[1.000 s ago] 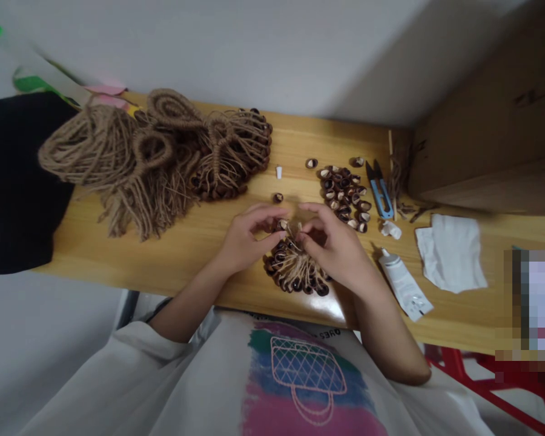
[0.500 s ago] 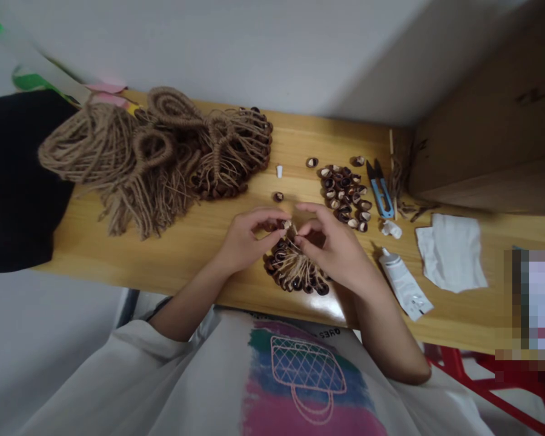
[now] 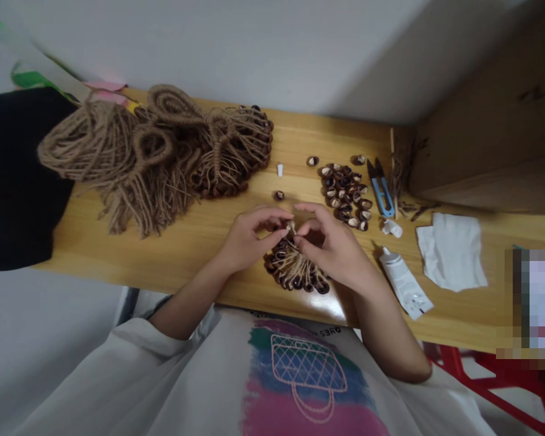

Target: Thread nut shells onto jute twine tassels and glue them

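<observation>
Between my two hands is a small pale-and-brown nut shell (image 3: 290,226) on the wooden table's near side. My left hand (image 3: 257,239) pinches it between thumb and fingers. My right hand (image 3: 329,242) is closed in a pinch on a thin twine strand (image 3: 294,242) right beside the shell. Just below, a fan-shaped bundle of twine strands tipped with dark shells (image 3: 302,266) lies on the table, partly under my right hand. A single shell (image 3: 278,195) rests just beyond my fingers.
Knotted twine bundles (image 3: 91,142) with shells lie at the left. To the right are loose shells (image 3: 345,191), blue-handled snips (image 3: 382,194), a white tube (image 3: 404,281), a white cloth (image 3: 454,251) and a large cardboard box (image 3: 490,121). A white cap (image 3: 280,170) stands ahead.
The shell between my fingertips has turned and shifted slightly toward my right hand. Both hands stay in nearly the same place.
</observation>
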{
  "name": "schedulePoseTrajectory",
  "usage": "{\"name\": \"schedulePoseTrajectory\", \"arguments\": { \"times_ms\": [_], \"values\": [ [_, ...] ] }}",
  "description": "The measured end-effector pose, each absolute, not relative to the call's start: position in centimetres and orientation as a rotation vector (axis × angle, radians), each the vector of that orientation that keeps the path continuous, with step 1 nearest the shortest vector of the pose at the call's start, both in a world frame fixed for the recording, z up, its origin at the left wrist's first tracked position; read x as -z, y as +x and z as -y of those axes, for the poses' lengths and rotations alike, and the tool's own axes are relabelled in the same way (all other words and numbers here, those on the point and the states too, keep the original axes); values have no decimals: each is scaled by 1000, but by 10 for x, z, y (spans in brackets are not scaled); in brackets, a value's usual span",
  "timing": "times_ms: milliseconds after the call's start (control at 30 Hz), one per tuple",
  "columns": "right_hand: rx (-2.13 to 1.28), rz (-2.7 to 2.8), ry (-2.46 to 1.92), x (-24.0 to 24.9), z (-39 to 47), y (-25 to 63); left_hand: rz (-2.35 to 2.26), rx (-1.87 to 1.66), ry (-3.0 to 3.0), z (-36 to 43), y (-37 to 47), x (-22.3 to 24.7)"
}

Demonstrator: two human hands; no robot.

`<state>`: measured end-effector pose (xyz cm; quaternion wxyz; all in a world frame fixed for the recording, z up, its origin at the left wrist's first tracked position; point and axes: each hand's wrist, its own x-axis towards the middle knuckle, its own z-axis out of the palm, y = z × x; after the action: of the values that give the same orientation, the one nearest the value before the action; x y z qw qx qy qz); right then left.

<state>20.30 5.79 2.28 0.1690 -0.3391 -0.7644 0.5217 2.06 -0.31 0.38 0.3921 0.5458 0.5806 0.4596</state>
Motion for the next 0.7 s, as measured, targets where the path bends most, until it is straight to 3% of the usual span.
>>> {"name": "schedulePoseTrajectory", "arguments": {
  "times_ms": [700],
  "values": [
    [-1515,2126,-1045,-22,-58,201,-1442,-1173,1424,3,20,-2]
  ]
}}
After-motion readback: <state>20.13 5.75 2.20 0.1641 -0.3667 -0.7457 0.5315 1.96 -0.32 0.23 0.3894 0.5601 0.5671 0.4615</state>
